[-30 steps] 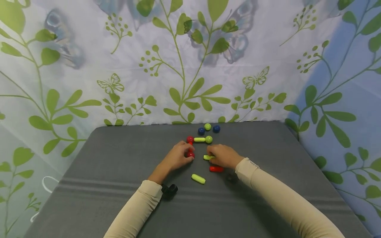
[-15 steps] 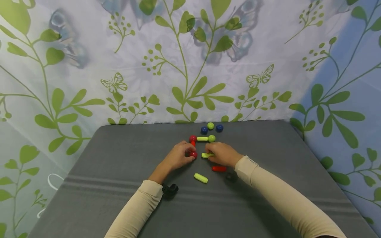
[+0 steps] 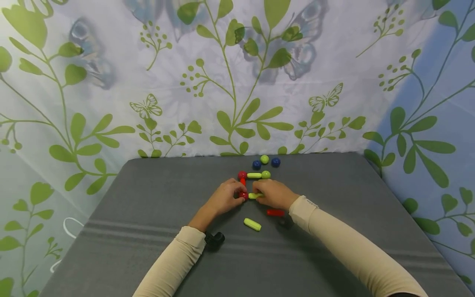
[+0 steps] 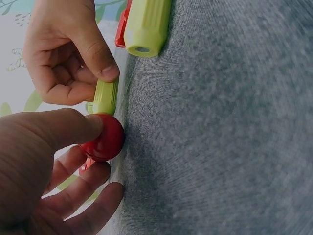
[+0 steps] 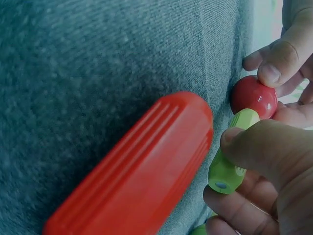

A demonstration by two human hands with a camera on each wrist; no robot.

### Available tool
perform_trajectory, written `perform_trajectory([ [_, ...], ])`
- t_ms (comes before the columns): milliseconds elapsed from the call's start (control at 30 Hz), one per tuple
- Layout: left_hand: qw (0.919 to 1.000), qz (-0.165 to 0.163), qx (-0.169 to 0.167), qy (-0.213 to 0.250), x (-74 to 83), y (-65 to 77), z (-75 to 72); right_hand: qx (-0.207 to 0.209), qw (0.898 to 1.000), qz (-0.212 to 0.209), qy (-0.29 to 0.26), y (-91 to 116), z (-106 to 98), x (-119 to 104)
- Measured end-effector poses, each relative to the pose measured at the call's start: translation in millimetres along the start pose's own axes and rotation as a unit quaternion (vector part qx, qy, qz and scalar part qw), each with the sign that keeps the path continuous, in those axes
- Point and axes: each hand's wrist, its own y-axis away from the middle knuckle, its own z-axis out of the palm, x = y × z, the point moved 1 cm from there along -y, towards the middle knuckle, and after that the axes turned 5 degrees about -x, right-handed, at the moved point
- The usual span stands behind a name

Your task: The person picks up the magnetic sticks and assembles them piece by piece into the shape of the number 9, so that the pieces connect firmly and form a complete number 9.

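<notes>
My left hand (image 3: 225, 197) grips a red ball (image 4: 108, 139) between thumb and fingers, low over the grey table. A yellow-green rod (image 5: 227, 161) is pinched in my right hand (image 3: 274, 194), and its far end meets the red ball. From that ball a red rod (image 3: 243, 181) runs back to a second red ball (image 3: 242, 175). A yellow-green rod (image 3: 254, 175) links this one to a yellow-green ball (image 3: 266, 175). In the right wrist view, the held rod's near end shows a metal tip.
Toward the front lie a loose yellow-green rod (image 3: 252, 224) and a red rod (image 3: 276, 213), the latter close under my right wrist. At the back sit two blue balls (image 3: 257, 165) and a yellow-green ball (image 3: 264, 159). A patterned curtain (image 3: 208, 82) hangs behind the table (image 3: 156, 255).
My right hand has moved left with the yellow-green rod, closing the gap to the red ball. My left hand keeps its grip there. The head view has shifted slightly.
</notes>
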Motion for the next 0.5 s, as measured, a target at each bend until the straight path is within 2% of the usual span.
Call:
perform_trajectory([
  [500, 0.9999, -0.008, 0.002, -0.011, 1.4, 0.0, 1.2, 0.021, 0.999, -0.018, 0.018, 5.2, -1.8, 5.0],
])
